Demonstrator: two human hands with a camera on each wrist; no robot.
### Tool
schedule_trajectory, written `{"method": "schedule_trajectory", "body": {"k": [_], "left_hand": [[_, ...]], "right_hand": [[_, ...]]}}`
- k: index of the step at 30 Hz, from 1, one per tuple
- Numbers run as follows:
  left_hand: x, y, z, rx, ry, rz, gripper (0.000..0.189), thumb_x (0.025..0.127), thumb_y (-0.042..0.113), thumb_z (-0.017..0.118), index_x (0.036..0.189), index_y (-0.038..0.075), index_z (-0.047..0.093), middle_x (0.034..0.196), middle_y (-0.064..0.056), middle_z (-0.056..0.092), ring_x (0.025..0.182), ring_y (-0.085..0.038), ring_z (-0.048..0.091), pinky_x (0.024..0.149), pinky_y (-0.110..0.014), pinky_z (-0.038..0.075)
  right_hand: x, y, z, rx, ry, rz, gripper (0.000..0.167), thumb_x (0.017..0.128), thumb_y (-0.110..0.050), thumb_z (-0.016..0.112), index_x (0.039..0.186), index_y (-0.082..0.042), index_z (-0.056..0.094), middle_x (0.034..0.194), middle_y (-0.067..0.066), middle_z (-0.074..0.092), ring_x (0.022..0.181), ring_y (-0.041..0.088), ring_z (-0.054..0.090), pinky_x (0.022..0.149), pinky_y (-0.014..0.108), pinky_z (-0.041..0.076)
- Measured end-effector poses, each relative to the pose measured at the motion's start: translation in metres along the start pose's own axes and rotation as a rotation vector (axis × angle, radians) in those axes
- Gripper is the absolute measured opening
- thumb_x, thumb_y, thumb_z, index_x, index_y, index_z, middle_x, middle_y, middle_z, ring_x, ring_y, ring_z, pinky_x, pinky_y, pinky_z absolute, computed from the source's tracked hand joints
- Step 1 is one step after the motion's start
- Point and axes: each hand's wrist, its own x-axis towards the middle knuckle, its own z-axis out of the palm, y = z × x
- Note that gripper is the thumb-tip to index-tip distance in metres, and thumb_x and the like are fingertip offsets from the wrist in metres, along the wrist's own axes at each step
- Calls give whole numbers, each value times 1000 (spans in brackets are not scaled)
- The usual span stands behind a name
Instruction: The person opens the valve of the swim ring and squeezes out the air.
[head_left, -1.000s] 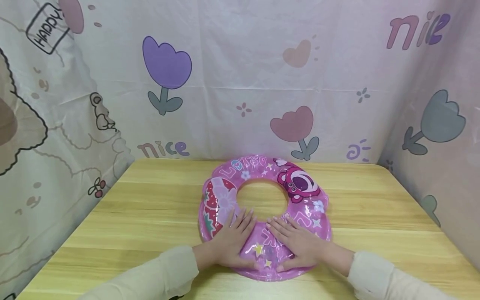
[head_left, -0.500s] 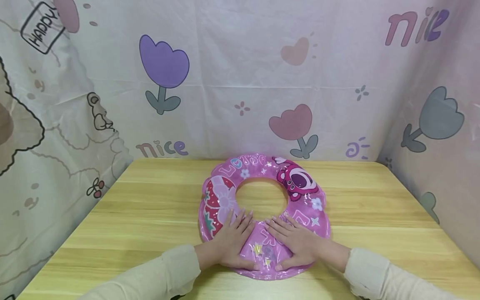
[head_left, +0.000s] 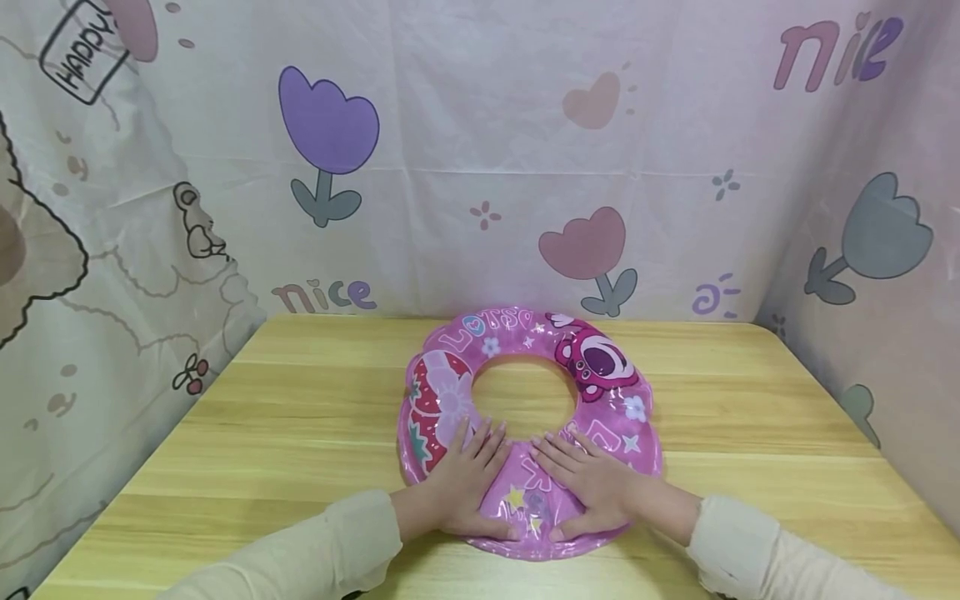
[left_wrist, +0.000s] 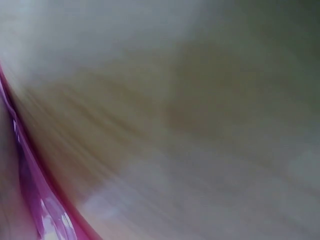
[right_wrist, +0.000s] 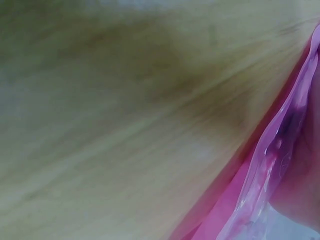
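Observation:
A pink inflatable swim ring (head_left: 506, 333), printed with a bear, strawberries, stars and letters, lies flat on the wooden table. On its near left part rests my left hand (head_left: 468, 483), fingers straight and pointing away, thumb toward the middle. My right hand (head_left: 600, 483) lies palm down on the near right part, its thumb close to the left one. Yellow stars show between the two hands. The left wrist view catches only the ring's glossy edge (left_wrist: 45, 200) beside a bit of hand. In the right wrist view the ring's seam (right_wrist: 255, 175) runs beside the hand.
The light wooden table (head_left: 300, 417) reaches back to a printed cloth (head_left: 465, 100) with tulips and lettering. More cloth hangs at the left and right sides. Both wrist views are mostly blurred table surface.
The camera view has shifted slightly. Both hands stay on the near part of the swim ring, which keeps its place; its surface near the bear and stars shifts slightly.

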Motion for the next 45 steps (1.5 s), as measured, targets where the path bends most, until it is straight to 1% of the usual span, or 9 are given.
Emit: {"method": "schedule_trajectory", "body": {"k": [5, 12, 15, 17, 20, 24, 26, 32, 45], "left_hand": [[-1, -2, 1, -42, 23, 21, 106, 75, 83, 33, 148, 7, 21, 156, -13, 15, 143, -34, 13, 114, -57, 10], [-5, -11, 3, -231, 66, 76, 98, 83, 74, 33, 149, 5, 9, 156, -16, 7, 143, -37, 9, 113, -57, 9], [-7, -18, 1, -294, 97, 105, 92, 87, 68, 34, 149, 6, 5, 156, -17, 7, 143, -38, 9, 113, -57, 9], [-7, -24, -2, -288, 130, 127, 90, 89, 66, 33, 149, 6, 6, 156, -17, 9, 143, -38, 12, 113, -56, 11], [-7, -36, -5, -227, 198, 150, 89, 89, 69, 24, 148, 3, 14, 155, -19, 14, 141, -38, 16, 113, -57, 15], [-3, -57, -10, -175, 262, 142, 94, 87, 72, 7, 146, 1, 22, 154, -20, 15, 140, -41, 16, 112, -60, 16], [-2, -68, -12, -167, 267, 137, 91, 88, 71, 14, 145, 1, 24, 154, -20, 14, 140, -42, 16, 111, -60, 16], [2, -92, -11, -175, 220, 146, 83, 85, 55, 51, 146, 4, 25, 153, -22, 18, 141, -42, 15, 113, -58, 14], [1, -98, 7, -297, 81, 118, 97, 80, 77, 34, 148, 9, 21, 155, -21, 5, 141, -45, 5, 111, -64, 5]], "right_hand": [[-3, 3, 6, -14, 77, -34, 95, 82, -76, 31, 145, -5, 28, 152, 12, 28, 140, 32, 25, 110, 24, -21], [-9, 4, 8, 105, 165, -41, 99, 79, -73, 43, 146, -2, 23, 152, 19, 23, 138, 39, 23, 115, 33, 7], [-11, 10, 4, 100, 209, -47, 96, 81, -70, 44, 146, -1, 23, 151, 21, 24, 137, 40, 26, 115, 24, -1], [-13, 17, 0, 72, 255, -55, 93, 83, -67, 45, 145, -1, 24, 150, 20, 26, 137, 38, 25, 114, 19, -9], [-15, 31, -6, -5, 341, -56, 92, 84, -66, 45, 144, 0, 26, 150, 19, 26, 142, 31, 14, 117, 25, -9], [-18, 50, -14, -8, 393, 15, 94, 79, -64, 55, 145, -2, 27, 151, 17, 27, 145, 18, -3, 119, 39, 0], [-19, 56, -18, 8, 383, 62, 97, 75, -62, 60, 145, -3, 27, 150, 19, 28, 146, 24, 1, 117, 48, 8], [-21, 70, -22, 31, 314, 157, 101, 71, -62, 64, 145, -3, 28, 150, 22, 25, 139, 42, 19, 108, 63, 18], [-21, 82, -5, 62, 252, 201, 103, 71, -65, 63, 144, 0, 29, 152, 22, 22, 139, 43, 19, 110, 61, 16]]}}
